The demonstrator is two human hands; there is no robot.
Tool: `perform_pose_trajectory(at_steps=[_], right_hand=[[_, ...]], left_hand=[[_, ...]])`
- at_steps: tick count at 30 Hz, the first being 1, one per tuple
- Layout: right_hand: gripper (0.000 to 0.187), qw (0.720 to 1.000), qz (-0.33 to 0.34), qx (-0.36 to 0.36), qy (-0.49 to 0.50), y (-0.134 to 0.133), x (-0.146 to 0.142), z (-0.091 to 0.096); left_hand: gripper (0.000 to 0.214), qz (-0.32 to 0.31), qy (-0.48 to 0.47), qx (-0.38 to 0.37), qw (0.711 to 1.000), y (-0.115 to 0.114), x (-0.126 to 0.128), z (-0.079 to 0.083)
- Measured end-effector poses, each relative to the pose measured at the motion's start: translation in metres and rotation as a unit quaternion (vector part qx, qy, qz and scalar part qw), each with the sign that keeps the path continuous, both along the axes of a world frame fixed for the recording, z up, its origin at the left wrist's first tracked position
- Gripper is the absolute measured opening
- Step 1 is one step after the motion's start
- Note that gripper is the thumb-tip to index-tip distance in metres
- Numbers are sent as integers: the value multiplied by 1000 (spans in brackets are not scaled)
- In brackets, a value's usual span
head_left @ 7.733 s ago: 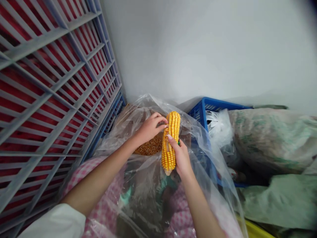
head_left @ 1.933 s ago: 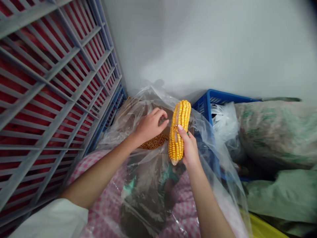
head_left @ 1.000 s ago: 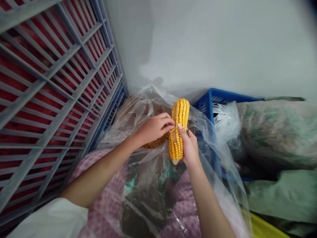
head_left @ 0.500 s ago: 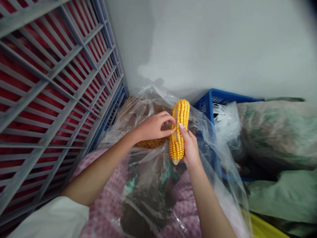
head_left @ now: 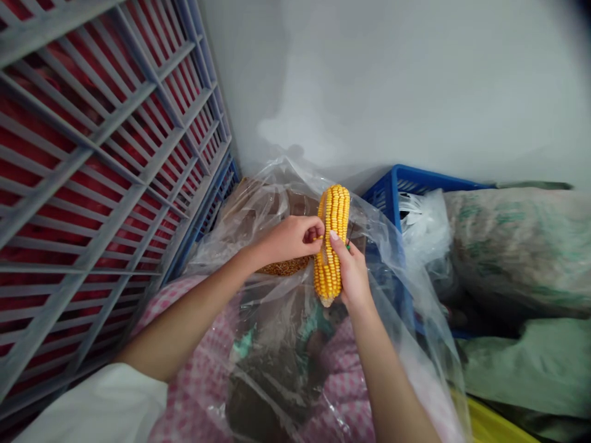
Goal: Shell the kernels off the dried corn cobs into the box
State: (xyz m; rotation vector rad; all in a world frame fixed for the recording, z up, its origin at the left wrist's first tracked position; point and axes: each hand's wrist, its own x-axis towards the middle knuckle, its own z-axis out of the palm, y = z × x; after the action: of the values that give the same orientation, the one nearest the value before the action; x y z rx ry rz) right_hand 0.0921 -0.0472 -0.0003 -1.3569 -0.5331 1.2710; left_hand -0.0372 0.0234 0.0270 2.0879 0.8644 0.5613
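My right hand (head_left: 354, 271) is wrapped round an ear of yellow corn (head_left: 336, 209), its thumb lying across the front. The ear stands nearly upright, its pale stub end down, and a strip along its left face is bare of kernels. At that strip's edge my left hand (head_left: 295, 237) has curled fingers pinched together; a small yellow bit, apparently a kernel, shows at the fingertips. Below the left hand, a heap of loose brownish-yellow grains (head_left: 285, 267) lies within a clear plastic bag (head_left: 272, 314) spread over my lap. The right fingers are mostly hidden behind the ear.
A tall grey-blue slatted crate (head_left: 133, 154) with red material behind it rises at the left. On the right, a blue crate (head_left: 394, 184) holds a white plastic bag (head_left: 425, 224) and a stuffed sack (head_left: 517, 246). Something yellow (head_left: 494, 424) sits at lower right. A pale wall (head_left: 392, 80) stands behind.
My left fingers have curled in more tightly and pulled slightly down-left along the bare strip. The ear has shifted a little left in my right hand.
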Motion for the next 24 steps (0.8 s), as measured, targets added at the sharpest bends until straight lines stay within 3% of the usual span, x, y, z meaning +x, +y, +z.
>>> perform_pose_trajectory(at_steps=[3,9,11,17,24], right_hand=[[35,1000,-14,-16,12,0,1,2],[37,999,-32,-27,17,0,4,4],[38,999,-31,-29,30,1,4,4],[41,996,-21,-20,86,3,5,1],[35,997,-2,3,82,3,4,-1]], left_hand=[[7,15,-6,5,1000,5,-5,1],[16,50,66,88,993,8,-8,-3],[21,59,54,53,995,7,-5,-4],[35,48,-25,-143,988,4,4,-9],[33,87,-86,-263,957,0,9,-13]])
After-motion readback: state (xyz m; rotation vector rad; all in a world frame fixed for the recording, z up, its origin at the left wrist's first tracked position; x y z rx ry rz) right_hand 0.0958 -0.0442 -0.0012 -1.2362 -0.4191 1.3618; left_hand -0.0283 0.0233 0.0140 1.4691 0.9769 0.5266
